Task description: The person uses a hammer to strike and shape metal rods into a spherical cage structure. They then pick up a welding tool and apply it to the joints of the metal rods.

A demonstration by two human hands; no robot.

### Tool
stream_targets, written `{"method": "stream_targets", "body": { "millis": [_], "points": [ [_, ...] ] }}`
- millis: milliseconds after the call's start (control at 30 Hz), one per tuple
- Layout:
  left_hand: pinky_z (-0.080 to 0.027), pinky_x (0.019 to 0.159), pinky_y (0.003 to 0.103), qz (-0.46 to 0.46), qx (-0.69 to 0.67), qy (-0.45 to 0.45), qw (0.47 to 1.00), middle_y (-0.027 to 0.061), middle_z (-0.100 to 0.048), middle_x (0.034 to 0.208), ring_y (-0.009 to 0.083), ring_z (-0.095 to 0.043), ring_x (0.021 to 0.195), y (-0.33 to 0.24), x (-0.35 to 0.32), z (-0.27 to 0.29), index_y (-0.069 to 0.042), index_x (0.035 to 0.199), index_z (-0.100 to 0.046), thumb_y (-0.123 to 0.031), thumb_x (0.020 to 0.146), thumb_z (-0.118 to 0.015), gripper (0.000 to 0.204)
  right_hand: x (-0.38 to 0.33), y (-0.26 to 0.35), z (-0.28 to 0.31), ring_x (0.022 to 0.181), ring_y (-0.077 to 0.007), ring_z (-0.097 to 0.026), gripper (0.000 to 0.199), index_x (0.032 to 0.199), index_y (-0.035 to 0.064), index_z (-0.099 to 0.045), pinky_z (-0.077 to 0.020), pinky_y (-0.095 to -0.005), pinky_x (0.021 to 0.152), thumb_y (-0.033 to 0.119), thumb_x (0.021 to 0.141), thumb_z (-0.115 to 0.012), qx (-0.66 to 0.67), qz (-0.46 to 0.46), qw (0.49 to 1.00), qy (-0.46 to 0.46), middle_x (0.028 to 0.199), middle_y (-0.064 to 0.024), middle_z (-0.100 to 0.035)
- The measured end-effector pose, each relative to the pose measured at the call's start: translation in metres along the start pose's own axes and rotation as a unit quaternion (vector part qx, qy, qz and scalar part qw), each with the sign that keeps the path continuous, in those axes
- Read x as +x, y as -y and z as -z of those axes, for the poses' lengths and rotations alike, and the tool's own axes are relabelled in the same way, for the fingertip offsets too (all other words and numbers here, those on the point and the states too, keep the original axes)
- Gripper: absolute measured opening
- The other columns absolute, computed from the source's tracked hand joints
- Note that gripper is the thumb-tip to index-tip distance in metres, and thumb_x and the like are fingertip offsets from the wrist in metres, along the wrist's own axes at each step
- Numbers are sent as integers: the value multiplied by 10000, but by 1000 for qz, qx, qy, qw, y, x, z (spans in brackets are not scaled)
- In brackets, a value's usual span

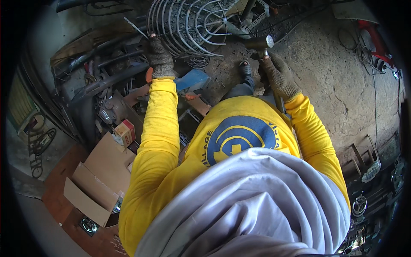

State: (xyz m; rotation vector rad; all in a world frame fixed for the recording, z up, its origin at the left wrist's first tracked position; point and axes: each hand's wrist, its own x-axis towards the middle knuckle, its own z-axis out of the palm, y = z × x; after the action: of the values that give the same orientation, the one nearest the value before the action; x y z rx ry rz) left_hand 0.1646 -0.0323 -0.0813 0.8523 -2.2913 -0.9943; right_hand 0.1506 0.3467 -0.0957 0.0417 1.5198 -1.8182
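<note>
With our gloved left hand (160,58) gripping the wire cage (188,25) on the floor ahead and our right hand (276,75) closed around the hammer (261,43), a glancing blow could strike the fingers.

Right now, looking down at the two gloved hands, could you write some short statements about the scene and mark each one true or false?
1. The left hand touches a wire guard. True.
2. The right hand holds a paintbrush. False: it holds a hammer.
3. Both hands are bare. False: both wear dark knit gloves.
4. An open cardboard box lies at the lower left. True.
5. The sleeves are yellow. True.
</note>
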Motion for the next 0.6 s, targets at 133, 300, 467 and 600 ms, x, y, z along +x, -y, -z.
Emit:
{"method": "stream_targets", "body": {
  "millis": [133, 300, 467, 600],
  "points": [
    [-451, 928, 386, -55, 19, 10, 998, 176, -645, 1105, 279, -592, 1024, -6, 5, 6, 32, 1208, -579, -452, 973, -613, 539, -1, -3, -2, 624, -83, -509, 420, 1268, 55, -617, -449, -247, 546, 394, 1055, -489, 9, -17, 1000, -1, 781, 11, -545],
    [-498, 858, 399, 1, -66, -24, 998, 171, -656, 1111, 267, -627, 966, -23, -1, 1, 35, 1161, -597, -514, 946, -575, 590, -3, -11, 4, 643, -83, -523, 532, 1212, 11, -650, -416, -249, 576, 489, 1012, -529, 21, -27, 999, -40, 809, -7, -606],
    [-472, 916, 411, -8, -14, -27, 1000, 188, -636, 1160, 277, -598, 1042, -15, 0, 3, 36, 1212, -585, -568, 934, -581, 665, -1, -7, 3, 632, -67, -518, 473, 1226, 26, -637, -411, -224, 548, 441, 1034, -519, 97, -46, 994, -37, 790, 12, -580],
    [-449, 952, 414, -39, 78, -44, 995, 205, -636, 1155, 302, -589, 1045, -25, -10, -2, 33, 1220, -588, -591, 944, -555, 683, 5, 9, -9, 547, -99, -518, 441, 1127, 39, -615, -440, -247, 491, 452, 1038, -490, 125, 7, 992, -28, 737, -13, -562]
  ]
}}
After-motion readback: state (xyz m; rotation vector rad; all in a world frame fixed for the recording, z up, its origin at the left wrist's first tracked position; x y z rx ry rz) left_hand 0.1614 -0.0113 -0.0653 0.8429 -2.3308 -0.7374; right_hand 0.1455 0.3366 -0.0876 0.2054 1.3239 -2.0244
